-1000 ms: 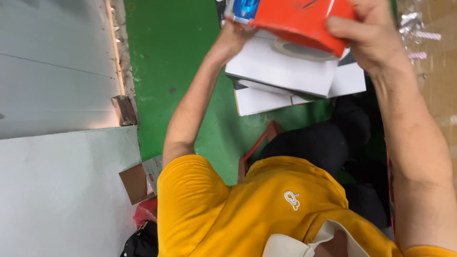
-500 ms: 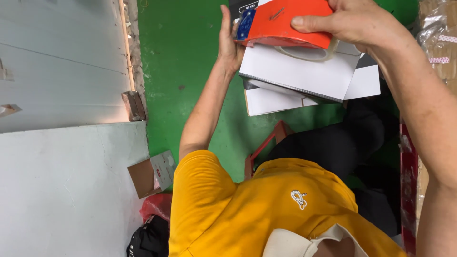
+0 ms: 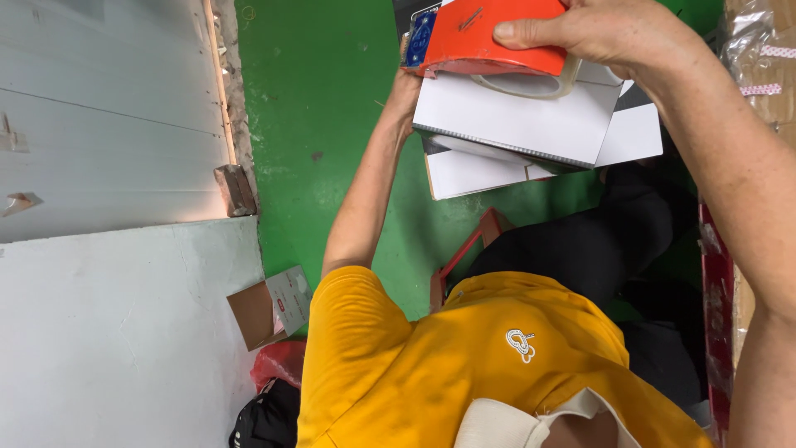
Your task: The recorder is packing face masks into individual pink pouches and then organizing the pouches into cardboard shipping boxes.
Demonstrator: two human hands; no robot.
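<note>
Closest to the camera is the person's own yellow shirt (image 3: pixel 464 365), with a cream strap (image 3: pixel 531 419) over the shoulder, seen from above as the head tips down. Both bare arms reach away from the body toward the work.

The right hand (image 3: pixel 597 33) is clamped over the top of an orange tape dispenser (image 3: pixel 489 37), thumb along its near edge and fingers wrapped over the far side, so the clear tape roll (image 3: pixel 531 83) under it presses flat against the white box (image 3: pixel 514 120). That grip looks chosen to bear down and steer the dispenser along the carton's face.

The left hand (image 3: pixel 408 83) sits at the box's left edge, mostly hidden behind the dispenser's blue end; it seems to brace the carton from that side, though I cannot tell whether its fingers are closed on it or just pressed flat.

The box is held up in the air over the green floor (image 3: pixel 323 124) (no worktop under it), with loose white flaps (image 3: pixel 630 133) hanging below.

Farther off, a small brown carton (image 3: pixel 269 311) lies at the foot of the grey wall (image 3: pixel 108 108).
</note>
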